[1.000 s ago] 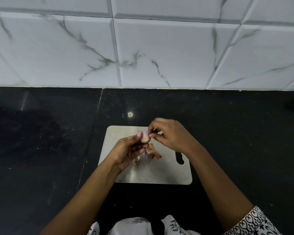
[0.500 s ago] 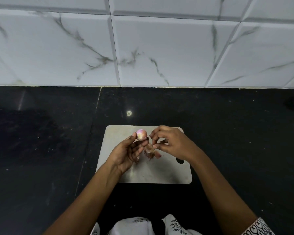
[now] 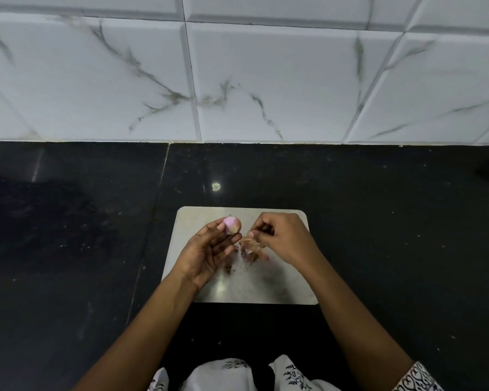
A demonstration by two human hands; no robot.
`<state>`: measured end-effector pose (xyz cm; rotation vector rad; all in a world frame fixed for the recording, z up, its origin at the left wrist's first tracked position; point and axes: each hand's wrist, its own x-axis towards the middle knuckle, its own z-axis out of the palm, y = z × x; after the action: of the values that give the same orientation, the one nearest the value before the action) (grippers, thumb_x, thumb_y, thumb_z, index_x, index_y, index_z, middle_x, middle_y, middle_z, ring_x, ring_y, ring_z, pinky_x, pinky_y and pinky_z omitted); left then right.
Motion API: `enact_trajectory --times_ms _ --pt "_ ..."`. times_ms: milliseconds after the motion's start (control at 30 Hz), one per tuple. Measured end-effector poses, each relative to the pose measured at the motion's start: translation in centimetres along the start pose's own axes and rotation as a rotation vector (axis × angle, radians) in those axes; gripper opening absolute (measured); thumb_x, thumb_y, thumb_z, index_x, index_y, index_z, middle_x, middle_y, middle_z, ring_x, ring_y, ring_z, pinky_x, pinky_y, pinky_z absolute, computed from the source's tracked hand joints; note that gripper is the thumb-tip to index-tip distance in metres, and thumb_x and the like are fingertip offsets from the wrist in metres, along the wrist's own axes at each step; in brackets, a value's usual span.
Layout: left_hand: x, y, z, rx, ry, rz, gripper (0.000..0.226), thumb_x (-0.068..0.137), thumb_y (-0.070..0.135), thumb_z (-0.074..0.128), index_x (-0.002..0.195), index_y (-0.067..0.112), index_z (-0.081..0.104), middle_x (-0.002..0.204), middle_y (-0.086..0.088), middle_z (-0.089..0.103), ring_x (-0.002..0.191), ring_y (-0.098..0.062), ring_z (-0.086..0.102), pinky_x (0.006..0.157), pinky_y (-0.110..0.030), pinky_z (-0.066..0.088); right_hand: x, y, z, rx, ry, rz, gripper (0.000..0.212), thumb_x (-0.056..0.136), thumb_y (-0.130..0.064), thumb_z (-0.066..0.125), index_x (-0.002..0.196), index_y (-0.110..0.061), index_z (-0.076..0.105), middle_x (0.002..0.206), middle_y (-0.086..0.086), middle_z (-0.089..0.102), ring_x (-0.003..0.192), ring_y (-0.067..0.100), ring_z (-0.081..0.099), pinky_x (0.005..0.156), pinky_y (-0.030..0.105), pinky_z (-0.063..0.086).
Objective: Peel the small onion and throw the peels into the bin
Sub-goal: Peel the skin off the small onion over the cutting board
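Person's left hand (image 3: 209,249) is palm-up over the left half of the steel-looking board (image 3: 280,286), w/ the small onion (image 3: 232,224) pinched btwn thumb tip and the top fingertips, while the other fingers are loosely stretched out, not wrapped around anything. The onion looks mostly bare: pale pink-purple and shiny, w/ a brownish patch on the side facing the right hand. It's held up off the board near the far edge, not touching it afaict. The right hand (image 3: 283,238) sits just beside it, a small gap btwn them, knuckles up and fingers curled in tight, thumb and forefinger pressed together at the tip. Can't tell if there's a scrap of skin in that pinch, too small and blurry. Right under those fingertips is a little heap of peels (image 3: 250,246) lying on the board, roughly center, plus a few tiny flecks scattered around it. The board lies flat on a black counter (image 3: 68,249), w/ white marble-look wall tiles (image 3: 266,80) behind. A patterned sleeve (image 3: 415,376) shows at bottom right.
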<state>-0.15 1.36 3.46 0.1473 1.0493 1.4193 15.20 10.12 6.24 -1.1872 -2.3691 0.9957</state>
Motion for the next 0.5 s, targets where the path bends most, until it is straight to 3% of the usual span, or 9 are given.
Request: enact_trajectory --times_ms 167,267,500 --pt "0.1 -0.1 0.4 0.046 -0.010 0.006 0.021 0.092 0.017 0.052 0.107 0.013 0.065 0.088 -0.008 0.075 0.078 -0.016 0.073 0.056 -0.019 0.056 0.2 -0.4 0.0 0.058 0.004 -0.121 0.017 0.079 -0.008 0.068 0.091 -0.018 0.064 0.100 -0.007 0.057 0.086 0.002 0.061 0.076 0.020 0.051" --pt "0.1 0.0 0.6 0.057 -0.001 0.012 0.015 0.092 0.017 0.053 0.098 0.012 0.067 0.084 -0.009 0.075 0.073 -0.016 0.073 0.053 -0.018 0.055 0.4 -0.8 -0.3 0.093 0.059 -0.223 0.023 0.080 -0.011 0.069 0.101 -0.018 0.063 0.104 -0.008 0.058 0.087 0.001 0.062 0.074 0.014 0.049" --pt "-0.1 0.4 1.0 0.177 -0.030 0.070 0.016 0.091 0.019 0.054 0.092 0.010 0.067 0.076 -0.006 0.074 0.065 -0.012 0.071 0.052 -0.017 0.054 1.2 -0.8 -0.9 0.079 -0.026 -0.295 0.021 0.079 -0.009 0.071 0.098 -0.011 0.063 0.097 -0.002 0.058 0.082 0.004 0.061 0.067 0.019 0.052"
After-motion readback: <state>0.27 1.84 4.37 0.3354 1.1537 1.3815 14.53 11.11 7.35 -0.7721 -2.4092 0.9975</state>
